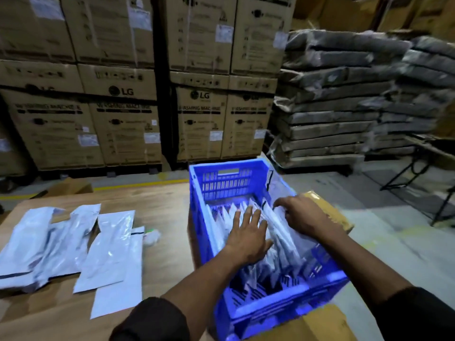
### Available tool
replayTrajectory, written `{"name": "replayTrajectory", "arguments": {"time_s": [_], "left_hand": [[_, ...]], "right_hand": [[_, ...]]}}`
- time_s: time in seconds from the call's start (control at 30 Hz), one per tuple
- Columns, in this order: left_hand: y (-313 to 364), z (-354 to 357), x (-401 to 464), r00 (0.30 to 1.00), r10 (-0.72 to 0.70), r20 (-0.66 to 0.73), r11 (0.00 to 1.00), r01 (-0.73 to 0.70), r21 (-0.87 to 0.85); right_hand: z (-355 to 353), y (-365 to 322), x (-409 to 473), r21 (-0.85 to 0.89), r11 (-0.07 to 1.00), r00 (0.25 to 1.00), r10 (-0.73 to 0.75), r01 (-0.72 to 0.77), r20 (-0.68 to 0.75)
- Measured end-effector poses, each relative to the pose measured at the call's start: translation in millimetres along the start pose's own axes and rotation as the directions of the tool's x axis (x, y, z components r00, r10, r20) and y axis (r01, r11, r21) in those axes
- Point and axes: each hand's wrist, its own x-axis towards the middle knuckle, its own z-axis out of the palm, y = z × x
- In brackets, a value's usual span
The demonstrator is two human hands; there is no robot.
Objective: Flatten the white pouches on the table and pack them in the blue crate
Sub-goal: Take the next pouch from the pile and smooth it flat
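Brand on cartons: the stacked brown cartons (123,112) behind the desk carry the "LG" logo, clearest on the second (121,91) and third (200,95) cartons of the lower row; a fainter, partly dark one sits on the leftmost carton (41,89).
Product line: "WASHING MACHINE" runs in dark capitals across the lower cartons' fronts (123,106), blurred yet legible on four boxes.
White stickers: paper labels (152,138) on the cartons are too blurred to read.
Small print and symbols: handling icons on the cartons cannot be made out.
White pouches (108,252): no readable print.
Blue crate (270,313): no legible marking.
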Motion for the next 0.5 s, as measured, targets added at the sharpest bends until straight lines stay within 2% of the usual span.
{"name": "replayTrajectory", "arguments": {"time_s": [0.03,0.2,0.33,0.5], "left_hand": [[6.4,5.7,7.7,0.999,0.001,0.052,1.000,0.000,-0.021],[32.3,29.2,39.1,0.991,0.020,0.132,0.997,-0.009,-0.082],[45.9,44.4,68.2,0.978,0.065,0.200,0.998,-0.059,-0.035],[54.0,61.5,87.6,0.980,0.142,0.136,0.986,-0.129,-0.102]], "right_hand": [[2.4,7.6,-0.6,-0.008,1.000,1.000,0.006,-0.005,0.010],[6.3,30.1,-7.3,-0.065,0.998,0.999,-0.012,0.014,0.031],[6.4,37.2,-7.8,-0.172,0.984,0.999,-0.036,0.042,0.035],[7.3,41.4,-5.3,-0.210,0.977,0.999,-0.034,0.041,0.038]]}}
